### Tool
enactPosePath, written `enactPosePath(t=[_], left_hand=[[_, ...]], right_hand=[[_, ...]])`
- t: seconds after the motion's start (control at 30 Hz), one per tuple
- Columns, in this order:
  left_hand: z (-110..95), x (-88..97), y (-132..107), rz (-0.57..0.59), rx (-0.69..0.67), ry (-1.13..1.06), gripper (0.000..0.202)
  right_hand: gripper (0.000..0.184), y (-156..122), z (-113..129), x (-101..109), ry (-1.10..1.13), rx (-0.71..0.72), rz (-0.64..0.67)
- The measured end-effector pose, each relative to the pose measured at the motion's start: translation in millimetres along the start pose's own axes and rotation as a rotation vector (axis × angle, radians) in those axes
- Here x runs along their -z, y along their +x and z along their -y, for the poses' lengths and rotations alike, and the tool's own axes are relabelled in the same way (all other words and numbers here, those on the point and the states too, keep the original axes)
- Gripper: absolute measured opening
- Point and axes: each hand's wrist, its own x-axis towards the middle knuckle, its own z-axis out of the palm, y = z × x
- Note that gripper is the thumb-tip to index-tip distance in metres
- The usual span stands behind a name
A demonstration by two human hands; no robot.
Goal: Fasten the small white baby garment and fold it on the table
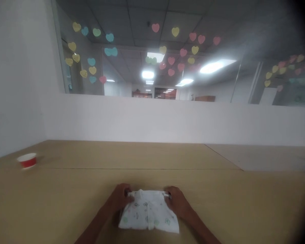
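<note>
A small white garment (149, 211) with a pale printed pattern and a front seam lies folded on the light wooden table (132, 156). It looks like a baby's shirt or romper, though the fold hides its exact shape. My left hand (120, 198) pinches its upper left corner. At the upper right corner, my right hand (176, 201) grips the fabric in the same way. Both hands rest close to the tabletop, and my fingers cover parts of the top edge.
A white paper cup with a red band (27, 160) stands far to the left on the table. A white partition wall (167, 122) runs along the table's far side. Above it, glass panes carry several coloured heart-shaped notes. A paler board (259, 157) lies at the far right.
</note>
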Motion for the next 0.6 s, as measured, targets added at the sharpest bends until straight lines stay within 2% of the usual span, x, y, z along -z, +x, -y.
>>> enactPosePath(t=[0.07, 0.17, 0.23, 0.27, 0.33, 0.4, 0.47, 0.6], left_hand=[[-4.4, -5.3, -4.2, -0.091, -0.022, 0.092, 0.020], [-19.4, -25.3, -17.1, -0.259, -0.228, 0.263, 0.029], [-33.0, -45.3, -27.3, -0.279, -0.343, 0.360, 0.039], [-39.2, -55.3, -31.7, -0.255, -0.363, 0.404, 0.044], [-47.2, -70.8, -37.1, -0.165, -0.396, 0.483, 0.052], [-46.7, -76.0, -37.7, -0.082, -0.419, 0.527, 0.057], [-39.0, -71.2, -34.8, -0.059, -0.425, 0.523, 0.055], [-19.7, -52.9, -23.8, -0.046, -0.418, 0.494, 0.054]], right_hand=[[0.020, -0.2, 3.9, -0.3, -0.034, 0.020, -0.070], [0.024, -4.0, 23.0, -3.7, -0.138, 0.135, -0.243], [0.034, -9.0, 40.9, -13.5, -0.156, 0.244, -0.303], [0.040, -11.8, 49.1, -20.5, -0.151, 0.283, -0.267], [0.052, -15.8, 59.9, -34.7, -0.165, 0.335, -0.102], [0.058, -15.6, 60.4, -43.7, -0.209, 0.374, 0.047], [0.058, -10.1, 52.4, -43.7, -0.232, 0.423, 0.114], [0.056, 8.9, 33.5, -28.5, -0.188, 0.552, 0.159]])
